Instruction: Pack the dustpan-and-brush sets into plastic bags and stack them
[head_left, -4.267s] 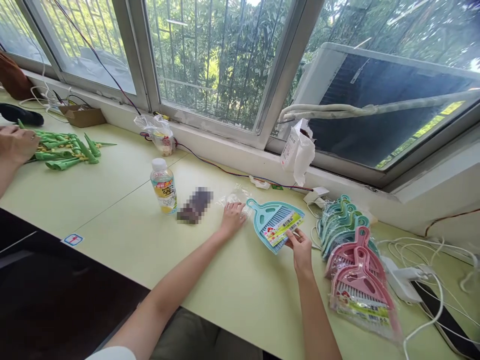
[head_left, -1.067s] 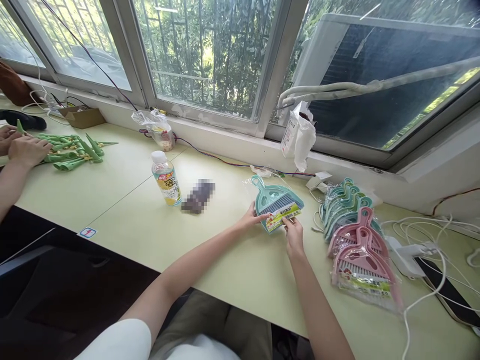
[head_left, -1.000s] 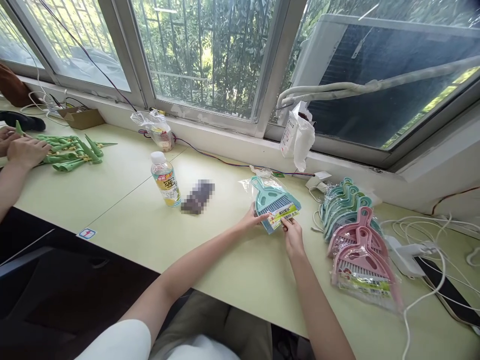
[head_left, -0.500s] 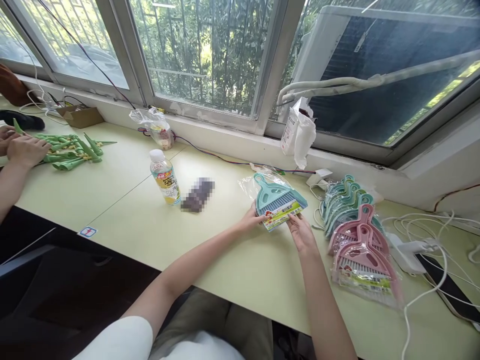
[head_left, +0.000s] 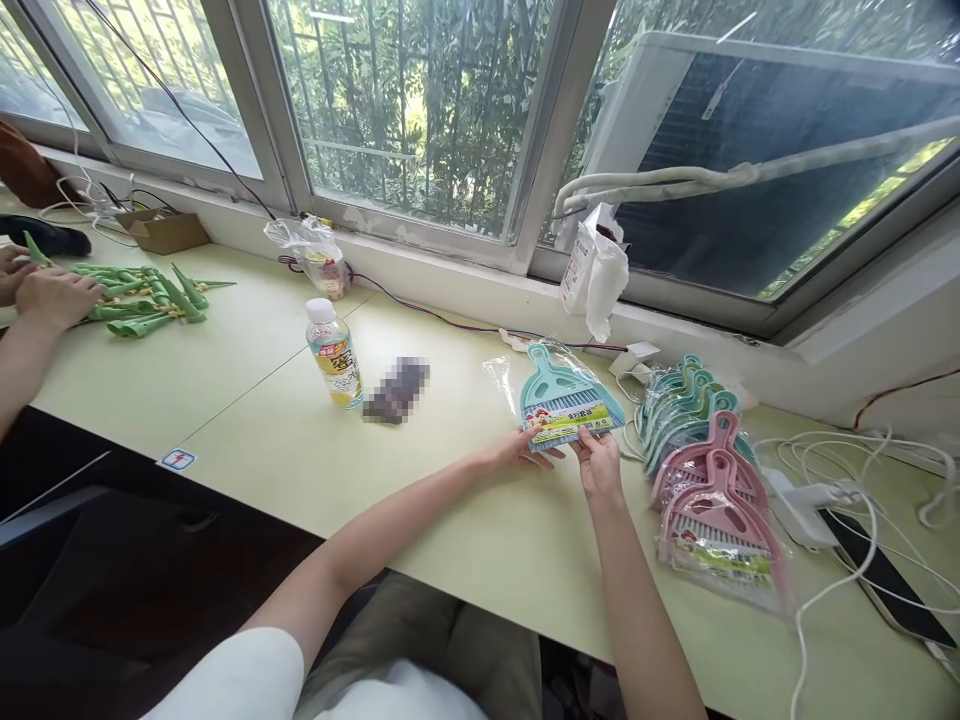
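Observation:
A light-blue dustpan and brush set (head_left: 566, 385) in a clear bag, with a green and yellow printed label, is tilted toward me above the table. My right hand (head_left: 600, 462) pinches its lower edge, thumb on the label. At the lower left corner is my left hand (head_left: 517, 450), thumb against the label and fingers reaching loosely under the edge. To the right, pink bagged dustpan sets (head_left: 724, 525) lie overlapping in front of a row of blue-green bagged sets (head_left: 686, 410).
A drink bottle (head_left: 335, 360) and a blurred dark item (head_left: 397, 390) stand left of my hands. Farther left, another person's hand (head_left: 56, 295) touches green pieces (head_left: 154, 300). White cables and a phone (head_left: 885, 575) lie at the right. Windows line the back.
The dustpan set has shifted slightly right and turned more squarely toward me. My left hand's fingers have loosened and stretched out beneath its edge. The view has turned a little.

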